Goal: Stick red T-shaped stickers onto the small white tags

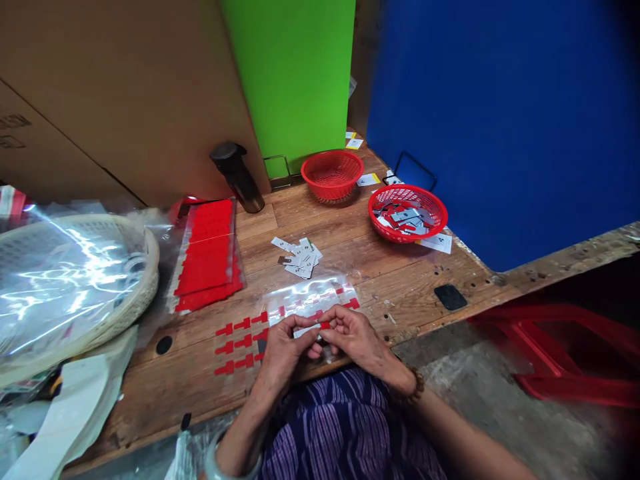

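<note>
Close to the table's front edge, my left hand (287, 343) pinches a small flat white piece (304, 331) between thumb and fingers. My right hand (356, 339) meets it from the right, its fingertips closed at a small red sticker (325, 325) by the end of the white piece. The fingers partly cover both. Beneath and behind the hands lies a clear sheet (300, 298) with rows of red T-shaped stickers (243, 343) reaching out to the left. A loose pile of flat white pieces with holes (303, 257) rests just beyond the sheet.
A red basket (440, 210) of flat pieces stands at right; another red basket (333, 175) is behind. Stacked red sticker sheets (207, 250), a dark bottle (239, 179) and a large pale basket (145, 280) with plastic are left. Green (295, 80) and blue (500, 120) panels rise behind.
</note>
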Available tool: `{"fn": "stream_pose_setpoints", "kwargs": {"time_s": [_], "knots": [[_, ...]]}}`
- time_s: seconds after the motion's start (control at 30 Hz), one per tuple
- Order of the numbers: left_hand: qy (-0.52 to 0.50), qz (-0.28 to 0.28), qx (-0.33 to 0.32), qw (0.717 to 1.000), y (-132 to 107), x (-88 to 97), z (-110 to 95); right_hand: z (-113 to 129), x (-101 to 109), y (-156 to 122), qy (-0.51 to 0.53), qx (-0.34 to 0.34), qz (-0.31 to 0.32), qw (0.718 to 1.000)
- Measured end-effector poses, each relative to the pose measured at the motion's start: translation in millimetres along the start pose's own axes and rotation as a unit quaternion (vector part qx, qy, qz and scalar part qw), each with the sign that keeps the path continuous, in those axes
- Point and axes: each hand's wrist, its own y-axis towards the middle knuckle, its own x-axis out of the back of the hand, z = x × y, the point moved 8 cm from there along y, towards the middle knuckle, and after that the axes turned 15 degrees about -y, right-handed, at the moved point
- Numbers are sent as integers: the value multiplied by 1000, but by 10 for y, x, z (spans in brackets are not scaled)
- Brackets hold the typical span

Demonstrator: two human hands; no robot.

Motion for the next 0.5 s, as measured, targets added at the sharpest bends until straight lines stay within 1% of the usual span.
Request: {"fn": "stream_pose_setpoints", "kwargs": {"time_s": [0.17,0.37,0.43,0.5], "knots": [[2,8,12,1000,0,-1,16,39,12,1,-5,6,21,1000],[21,29,15,999,4,-56,17,-81,26,63,51,-13,56,997],[4,35,3,999,18,-72,3,-100,89,79,54,-23,51,997],[-30,28,-11,999,41,-53,-8,-74,250,100,67,-24,16,997]]}}
